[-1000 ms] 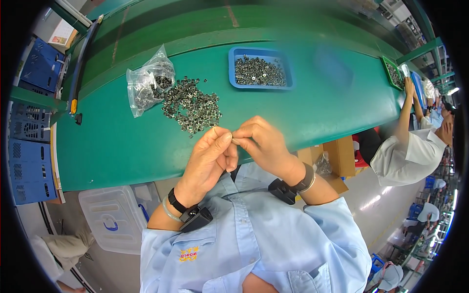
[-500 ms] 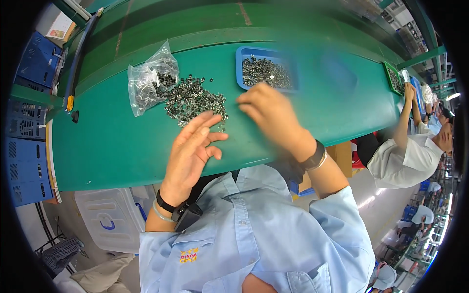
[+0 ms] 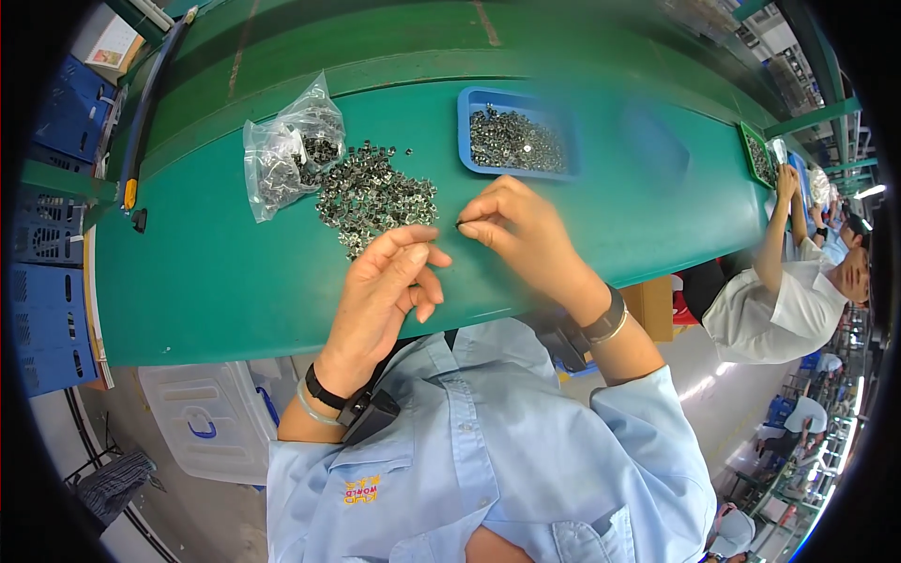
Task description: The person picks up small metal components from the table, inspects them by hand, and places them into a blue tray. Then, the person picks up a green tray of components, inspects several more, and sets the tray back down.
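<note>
A loose pile of small metal parts, dark and silvery, lies on the green tabletop. Close to the pile's near right edge is my left hand. Its fingers are loosely bent and apart, with the thumb beside the index finger, and I see nothing held in them. My right hand pinches a small dark metal part between thumb and index finger, just right of the pile. Beyond that hand stands a blue tray holding many similar small parts.
A clear plastic bag with more parts leans at the pile's left. Blue crates stand at the far left. Below the table edge sits a translucent lidded box. At the right, a co-worker sits near a green tray.
My right hand has drawn back from the blue tray toward my left hand and now pinches a small part. My left hand has moved slightly right and down, its thumb nearer the index fingertip.
</note>
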Demonstrator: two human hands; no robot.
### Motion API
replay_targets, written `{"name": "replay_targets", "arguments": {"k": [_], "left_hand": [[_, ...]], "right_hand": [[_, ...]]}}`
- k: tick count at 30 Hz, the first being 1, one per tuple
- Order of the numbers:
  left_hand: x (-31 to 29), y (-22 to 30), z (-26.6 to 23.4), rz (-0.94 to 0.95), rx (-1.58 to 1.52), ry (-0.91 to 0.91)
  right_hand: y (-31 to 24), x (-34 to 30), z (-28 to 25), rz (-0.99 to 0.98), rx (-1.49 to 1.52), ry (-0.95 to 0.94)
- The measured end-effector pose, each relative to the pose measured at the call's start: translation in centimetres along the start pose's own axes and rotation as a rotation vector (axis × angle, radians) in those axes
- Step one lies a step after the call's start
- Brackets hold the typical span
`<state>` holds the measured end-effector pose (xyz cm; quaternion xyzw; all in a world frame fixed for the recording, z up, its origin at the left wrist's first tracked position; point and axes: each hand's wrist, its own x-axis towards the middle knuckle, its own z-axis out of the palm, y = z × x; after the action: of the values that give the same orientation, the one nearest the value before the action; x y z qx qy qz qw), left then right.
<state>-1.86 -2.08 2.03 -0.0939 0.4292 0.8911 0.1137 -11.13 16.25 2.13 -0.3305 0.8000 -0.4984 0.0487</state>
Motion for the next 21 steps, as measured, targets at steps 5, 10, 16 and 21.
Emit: {"name": "replay_targets", "arguments": {"k": [5, 10, 16, 21], "left_hand": [[0.6, -0.9, 1.2, -0.047, -0.004, -0.035], [0.7, -1.3, 1.2, -0.091, -0.093, -0.098], [0.0, -1.6, 1.8, -0.049, -0.011, -0.032], [-0.3, -1.2, 2.3, -0.026, 0.001, -0.021]], "right_hand": [[-0.9, -1.3, 0.2, -0.121, 0.045, 0.071], [-1.1, -2.0, 0.4, -0.240, -0.068, 0.126], [-1.4, -2.9, 0.8, -0.312, -0.236, 0.173], [-1.2, -3.1, 0.7, -0.319, -0.247, 0.186]]}}
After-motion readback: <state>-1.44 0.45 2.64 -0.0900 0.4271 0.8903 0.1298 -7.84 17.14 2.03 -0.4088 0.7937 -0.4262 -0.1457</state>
